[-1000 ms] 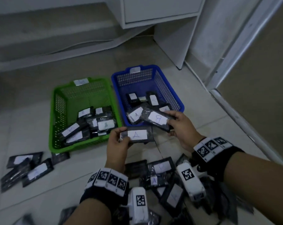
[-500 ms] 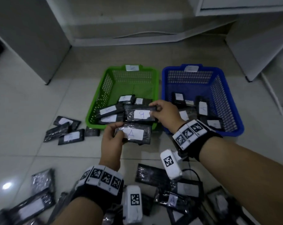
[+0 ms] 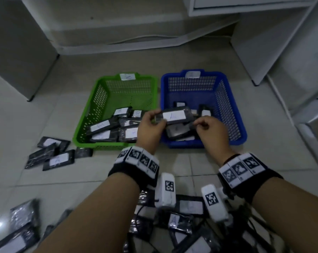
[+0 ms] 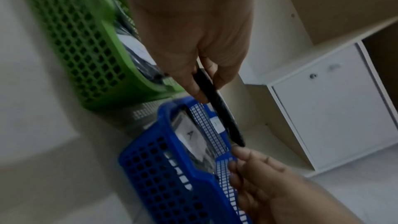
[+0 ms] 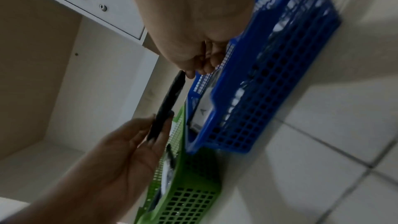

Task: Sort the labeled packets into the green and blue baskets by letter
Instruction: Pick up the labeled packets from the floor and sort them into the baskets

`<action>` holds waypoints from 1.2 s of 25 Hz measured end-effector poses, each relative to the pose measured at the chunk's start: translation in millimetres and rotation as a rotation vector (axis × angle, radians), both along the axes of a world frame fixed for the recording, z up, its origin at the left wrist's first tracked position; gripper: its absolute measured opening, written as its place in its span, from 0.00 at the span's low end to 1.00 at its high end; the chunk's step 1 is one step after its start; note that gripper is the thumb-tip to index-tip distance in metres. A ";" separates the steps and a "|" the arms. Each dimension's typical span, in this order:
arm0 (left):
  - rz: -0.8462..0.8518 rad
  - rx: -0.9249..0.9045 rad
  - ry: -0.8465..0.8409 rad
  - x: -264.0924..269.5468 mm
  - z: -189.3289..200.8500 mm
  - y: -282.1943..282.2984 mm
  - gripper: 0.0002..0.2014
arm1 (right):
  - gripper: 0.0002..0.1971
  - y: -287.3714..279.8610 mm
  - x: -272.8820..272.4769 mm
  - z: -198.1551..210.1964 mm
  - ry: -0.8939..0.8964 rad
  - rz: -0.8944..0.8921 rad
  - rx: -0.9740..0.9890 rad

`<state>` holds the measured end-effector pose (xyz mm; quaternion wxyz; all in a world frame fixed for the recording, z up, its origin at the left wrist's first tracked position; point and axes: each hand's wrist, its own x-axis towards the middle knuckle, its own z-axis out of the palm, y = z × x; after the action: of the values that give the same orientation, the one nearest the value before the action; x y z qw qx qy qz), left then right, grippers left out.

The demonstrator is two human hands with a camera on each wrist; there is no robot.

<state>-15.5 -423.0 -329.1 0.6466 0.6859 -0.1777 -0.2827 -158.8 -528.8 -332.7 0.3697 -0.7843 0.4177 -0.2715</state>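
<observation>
Over the near left corner of the blue basket (image 3: 236,114), a black packet (image 3: 174,116) hangs level in the air, pinched at its left end by the left hand (image 3: 150,128) between thumb and fingers. Its white label carries a handwritten mark too blurred to read for certain. The right hand (image 3: 209,130) sits at the packet's right end with fingers curled — whether it actually grips the packet or only touches it cannot be told.

Packets in the green basket (image 3: 92,114) show labels that look like B; the tags on the far rims of both baskets are unreadable. The wrist views give what the head view does not — the packet edge-on, a thin dark strip, and an A on a label lying inside the blue basket.

Loose packets (image 3: 50,154) lie on the tiled floor (image 3: 172,61) to the left, and a heap of them (image 3: 180,221) sits under the forearms. White cabinets (image 3: 282,42) stand behind the baskets.
</observation>
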 end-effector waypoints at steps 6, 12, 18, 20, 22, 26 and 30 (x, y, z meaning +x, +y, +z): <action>-0.350 0.504 -0.611 -8.5 -13.5 -53.0 0.26 | 0.13 0.0 -53.3 -1.8 0.043 0.049 -0.024; -0.283 0.231 -0.763 -18.5 -8.2 4.4 0.13 | 0.11 49.9 -59.4 -12.5 0.139 0.170 0.006; -0.680 0.477 -0.597 -37.2 -58.4 114.9 0.12 | 0.19 104.0 -77.0 -48.4 0.808 0.593 0.136; -0.824 0.609 -0.677 -31.9 -73.4 134.3 0.24 | 0.21 107.6 -73.3 -49.2 0.870 0.573 0.129; -0.850 0.744 -0.751 -28.6 -79.6 141.3 0.29 | 0.20 106.2 -67.6 -46.8 0.925 0.591 0.169; -0.853 0.739 -0.665 -21.8 -67.6 135.1 0.19 | 0.09 89.4 -55.0 -33.7 0.804 0.590 0.254; -0.572 0.406 -0.549 12.2 -35.8 146.7 0.18 | 0.07 69.1 -33.4 -3.5 0.400 0.391 0.333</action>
<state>-3.2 -276.3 -364.9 0.3237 0.7718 -0.4662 -0.2868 -192.2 -459.6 -336.2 0.4487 -0.8161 0.3623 0.0362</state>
